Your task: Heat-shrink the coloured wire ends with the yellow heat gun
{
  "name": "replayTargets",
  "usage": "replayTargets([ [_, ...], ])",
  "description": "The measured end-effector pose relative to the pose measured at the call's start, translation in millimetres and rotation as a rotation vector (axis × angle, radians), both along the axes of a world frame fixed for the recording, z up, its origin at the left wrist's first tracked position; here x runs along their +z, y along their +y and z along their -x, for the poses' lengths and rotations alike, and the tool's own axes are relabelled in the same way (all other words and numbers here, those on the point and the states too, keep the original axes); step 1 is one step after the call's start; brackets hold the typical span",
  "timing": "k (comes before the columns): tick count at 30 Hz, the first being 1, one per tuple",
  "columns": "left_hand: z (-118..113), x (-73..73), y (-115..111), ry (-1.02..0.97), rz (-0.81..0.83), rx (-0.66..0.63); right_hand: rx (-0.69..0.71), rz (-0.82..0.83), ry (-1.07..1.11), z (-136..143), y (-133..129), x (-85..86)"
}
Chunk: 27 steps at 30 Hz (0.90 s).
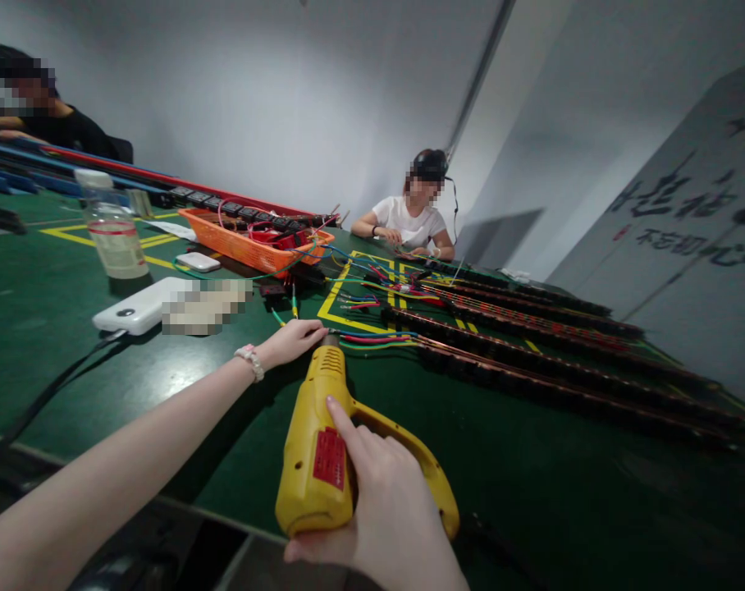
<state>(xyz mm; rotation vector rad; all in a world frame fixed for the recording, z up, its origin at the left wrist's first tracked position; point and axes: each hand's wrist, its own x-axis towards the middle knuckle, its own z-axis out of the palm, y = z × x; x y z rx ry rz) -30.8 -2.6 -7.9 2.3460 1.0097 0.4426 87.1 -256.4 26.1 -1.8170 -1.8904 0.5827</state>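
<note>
Your right hand (pixel 385 478): gripping yellow plastic heat gun (pixel 311 419). Left hand (pixel 290 341): pinching slim multicoloured insulated wires (pixel 376 337). Apparent heating step; next, steady aim needed.

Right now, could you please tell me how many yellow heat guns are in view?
1: the yellow heat gun held in the right hand, its nozzle near the left hand. I cannot rule out hidden ones.
</note>
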Motion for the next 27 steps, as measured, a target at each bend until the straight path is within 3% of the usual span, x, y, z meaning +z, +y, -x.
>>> replayTargets([
  [5, 0.0, -1.1, 1.9, 0.063, -0.007, 0.040, 0.047, -0.032, -0.003, -0.3, 3.9, -1.5],
  [11, 0.7, 2.4, -1.7, 0.070, -0.003, 0.015, 0.101, -0.047, 0.036, -19.6, 4.2, -7.7],
  [23, 1.2, 1.5, -2.5, 0.100, 0.028, 0.027, 0.032, -0.001, -0.017, -56.5, -14.1, -10.7],
  [27, 1.7, 1.0, -2.0, 0.122, 0.021, 0.020, -0.026, -0.072, -0.085, -71.2, -22.5, -17.9],
])
